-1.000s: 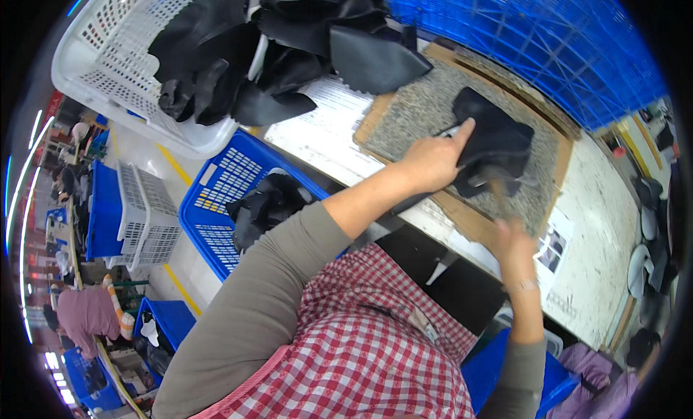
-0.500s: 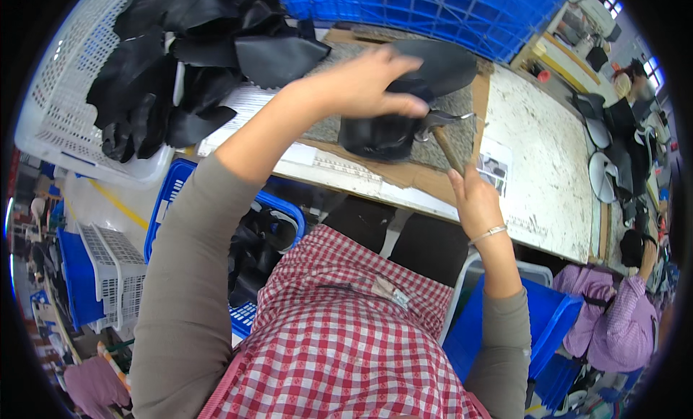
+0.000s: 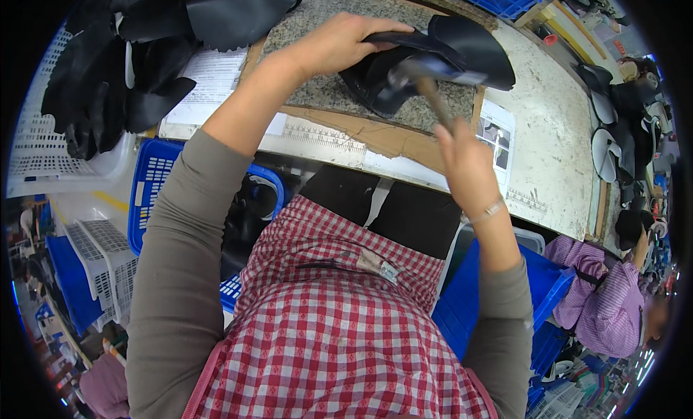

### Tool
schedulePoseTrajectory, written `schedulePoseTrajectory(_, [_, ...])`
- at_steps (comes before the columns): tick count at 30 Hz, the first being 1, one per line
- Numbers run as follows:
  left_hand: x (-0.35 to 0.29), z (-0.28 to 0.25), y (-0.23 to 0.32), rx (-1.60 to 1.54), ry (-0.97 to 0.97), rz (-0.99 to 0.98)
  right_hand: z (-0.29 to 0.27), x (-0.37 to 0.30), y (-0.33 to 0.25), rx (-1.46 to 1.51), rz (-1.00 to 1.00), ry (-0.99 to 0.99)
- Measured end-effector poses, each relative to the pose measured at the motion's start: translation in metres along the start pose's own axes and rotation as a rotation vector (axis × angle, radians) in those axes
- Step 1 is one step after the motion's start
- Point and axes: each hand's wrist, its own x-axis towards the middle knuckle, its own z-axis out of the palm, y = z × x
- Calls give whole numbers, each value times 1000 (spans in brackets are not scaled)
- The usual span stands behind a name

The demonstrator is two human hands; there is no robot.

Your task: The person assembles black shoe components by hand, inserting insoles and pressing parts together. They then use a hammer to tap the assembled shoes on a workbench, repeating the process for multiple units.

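Note:
A black leather shoe upper (image 3: 473, 49) lies folded on a speckled stone slab (image 3: 316, 93), its curved flap standing up toward the right. My left hand (image 3: 338, 45) comes in from the left and grips the upper's top edge, fingers over the leather and thumb beneath. In my right hand (image 3: 471, 165), closed around it, is the wooden handle of a hammer (image 3: 436, 107). The hammer's head is smeared by motion and overlaps the lower fold of the upper; whether it touches the leather I cannot tell.
Black leather pieces (image 3: 155, 94) are heaped at the left over a white perforated basket (image 3: 32, 141). Cardboard (image 3: 375, 140) edges the slab on the white table (image 3: 556, 152). Blue crates (image 3: 462, 289) stand below the table and at the back. At the right, a person in a checked purple top (image 3: 610, 303) works.
My left hand, blurred above the leather before, now holds the upper's edge. The hammer's head has swung left over the upper. The whole view has shifted, with the table higher in it.

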Motion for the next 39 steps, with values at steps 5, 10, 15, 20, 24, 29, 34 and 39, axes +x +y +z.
schedulePoseTrajectory(5, [7,2,-5,34,43,31,-3,18,7,-281,-24,-32])
schedulePoseTrajectory(10, [8,-4,15,146,-6,-111,16,24,16,-108,-7,-2])
schedulePoseTrajectory(15, [-74,-43,40,205,282,-89,23,3,29,-11,-4,-89])
schedulePoseTrajectory(20, [-259,-150,119,511,-28,-654,-8,-57,38,225,109,-185])
schedulePoseTrajectory(24, [-298,-200,132,633,-430,-1027,-9,-45,29,216,119,-114])
schedulePoseTrajectory(29, [-185,-181,2,530,304,-439,11,-30,-1,229,-33,-150])
schedulePoseTrajectory(34, [-45,-163,-131,709,359,-608,12,-38,-14,188,8,-241])
schedulePoseTrajectory(39, [-2,-159,-195,851,241,-1030,9,-35,-3,219,138,-262])
